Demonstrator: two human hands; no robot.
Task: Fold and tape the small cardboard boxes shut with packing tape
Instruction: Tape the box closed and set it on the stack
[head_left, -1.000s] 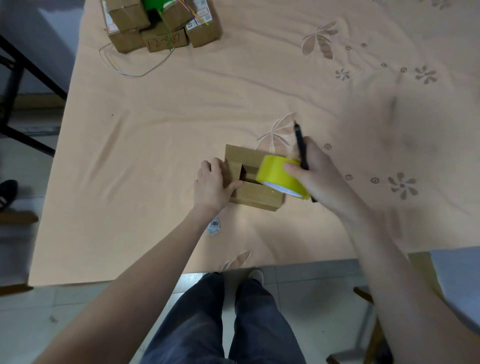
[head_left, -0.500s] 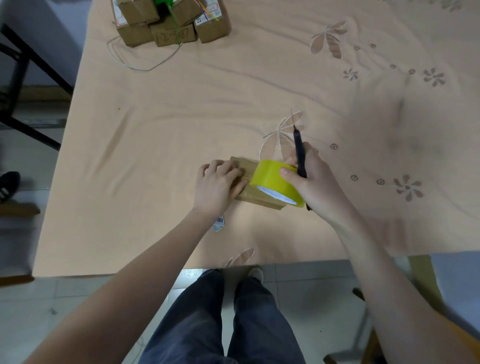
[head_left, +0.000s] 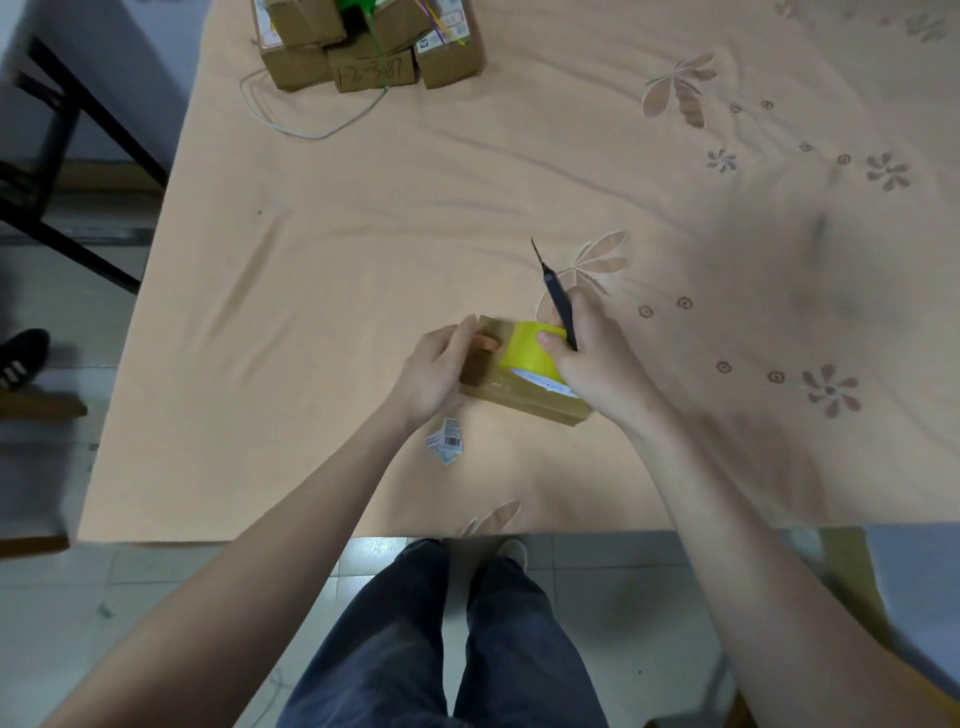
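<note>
Closed now, flaps pressed flat since a second ago; small brown cardboard box (head_left: 524, 397) lying on the peach cloth-covered bench (head_left: 363, 249), near its front edge; left hand (head_left: 434, 371) gripping the box's left end, thumb on top; right hand (head_left: 597, 369) clasping the yellow roll of packing tape (head_left: 530, 353) on the lid, plus a slim dark craft knife (head_left: 558, 301), blade pointing away; could lift or wrinkle, probably, if the left grip eases before the strip sticks; could nick cloth with that exposed blade; long axis running left to right, right end tilted nearer.
</note>
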